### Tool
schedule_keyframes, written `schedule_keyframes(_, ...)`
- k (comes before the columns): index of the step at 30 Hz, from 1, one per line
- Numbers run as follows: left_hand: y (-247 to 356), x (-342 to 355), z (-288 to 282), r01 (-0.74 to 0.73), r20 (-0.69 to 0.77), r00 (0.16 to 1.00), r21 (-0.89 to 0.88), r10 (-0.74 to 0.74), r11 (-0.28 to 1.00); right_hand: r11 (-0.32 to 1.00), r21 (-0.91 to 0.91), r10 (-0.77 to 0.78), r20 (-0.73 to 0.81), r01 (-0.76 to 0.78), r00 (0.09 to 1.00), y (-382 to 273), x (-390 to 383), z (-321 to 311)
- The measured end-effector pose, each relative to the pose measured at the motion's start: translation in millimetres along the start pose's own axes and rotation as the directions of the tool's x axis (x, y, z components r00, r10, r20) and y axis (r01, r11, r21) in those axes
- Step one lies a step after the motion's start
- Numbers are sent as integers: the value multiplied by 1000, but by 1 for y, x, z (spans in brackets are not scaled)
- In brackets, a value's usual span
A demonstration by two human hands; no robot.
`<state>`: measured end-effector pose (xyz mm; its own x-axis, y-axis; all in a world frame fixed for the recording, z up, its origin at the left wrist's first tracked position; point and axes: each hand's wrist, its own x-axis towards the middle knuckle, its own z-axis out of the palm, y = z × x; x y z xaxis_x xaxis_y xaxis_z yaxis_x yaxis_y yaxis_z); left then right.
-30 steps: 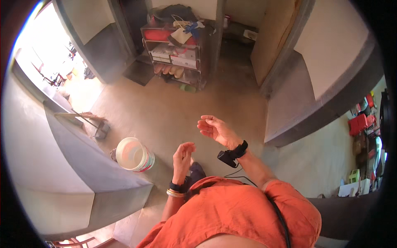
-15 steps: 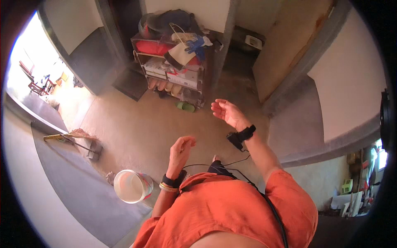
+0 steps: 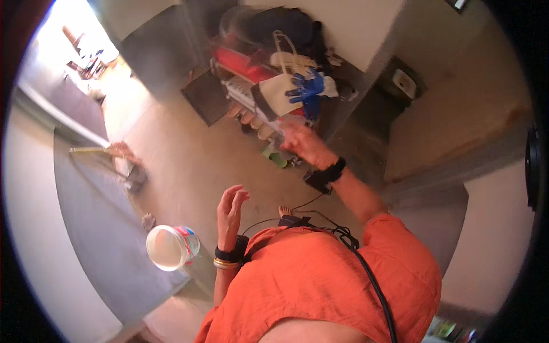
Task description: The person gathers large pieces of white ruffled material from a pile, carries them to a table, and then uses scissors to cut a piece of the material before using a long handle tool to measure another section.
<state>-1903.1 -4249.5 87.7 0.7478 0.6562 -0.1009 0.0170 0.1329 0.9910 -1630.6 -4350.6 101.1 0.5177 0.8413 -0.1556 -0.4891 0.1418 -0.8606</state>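
Observation:
My right hand [image 3: 303, 140] reaches forward in front of the shoe rack [image 3: 243, 94], somewhat smeared by motion. Its fingers look loosely apart, and I see nothing in them. Just beyond it, blue work gloves [image 3: 307, 88] and a cream cloth piece with a dark edge [image 3: 278, 94] hang over the rack's side. In mid-air on the left, my left hand [image 3: 230, 210] is empty, its fingers bent slightly and apart. The nearest thing to it is a white bucket [image 3: 166, 248] on the floor. Each wrist wears a black strapped device, with cables running by my waist.
Several shoes [image 3: 249, 120] line the rack's bottom, with a green slipper [image 3: 277, 157] on the floor before it. A dark mat [image 3: 205, 98] lies beside the rack. By the left wall are a broom [image 3: 94, 150] and dustpan [image 3: 134, 177]. A bright doorway opens at far left.
My view has swung right and come nearer the rack, which now appears larger and tilted. My right hand has gone from a raised, open palm to reaching toward the rack; my left remains empty.

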Motion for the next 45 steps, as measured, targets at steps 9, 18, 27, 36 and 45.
schedule_keyframes(9, 21, -11, -2, 16, -189, 980, -202, -55, 979, 735, -38, 498, 708, -677, 501, 89, 10, 136)
schedule_keyframes(18, 15, -132, -54, -170, -656, 752, -288, -65, 942, 598, -454, 684, 719, -660, 125, 147, -68, 264)
schedule_keyframes(27, 8, -352, -139, -307, -948, 302, -195, -99, 931, 668, -648, 628, 755, -366, -189, 245, -241, 426)
schedule_keyframes(36, -27, -512, -213, -569, -981, -134, 195, 144, 799, 287, -845, 603, 525, -451, -600, 361, -378, 565)
schedule_keyframes(45, -17, -627, -363, -427, -908, -419, 223, 27, 876, 118, -944, 614, 314, -309, -724, 475, -458, 739)
